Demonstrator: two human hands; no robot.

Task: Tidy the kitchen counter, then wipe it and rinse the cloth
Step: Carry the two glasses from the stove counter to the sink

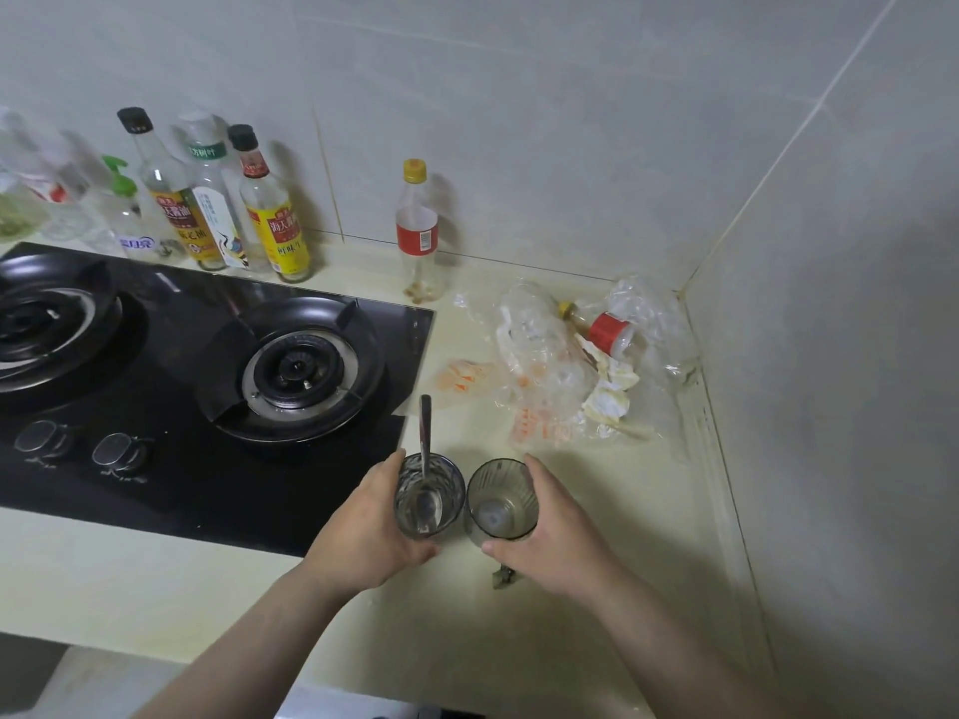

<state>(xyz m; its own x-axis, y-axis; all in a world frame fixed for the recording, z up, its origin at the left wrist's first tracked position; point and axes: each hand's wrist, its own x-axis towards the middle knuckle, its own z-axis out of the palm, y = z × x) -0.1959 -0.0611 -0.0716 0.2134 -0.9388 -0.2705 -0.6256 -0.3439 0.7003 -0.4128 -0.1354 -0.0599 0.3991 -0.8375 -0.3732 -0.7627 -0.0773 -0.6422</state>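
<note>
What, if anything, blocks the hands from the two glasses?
Nothing visible does. The left hand grips the glass with the spoon in it; the right hand grips the other glass beside it.

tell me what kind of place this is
Most likely a home kitchen: a gas hob set in the counter, sauce bottles along the tiled wall, and a glass with a spoon in the left hand, a second glass in the right hand.

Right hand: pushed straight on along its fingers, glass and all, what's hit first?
Likely the plastic litter just beyond the right hand and its glass; depth is unclear.
</note>
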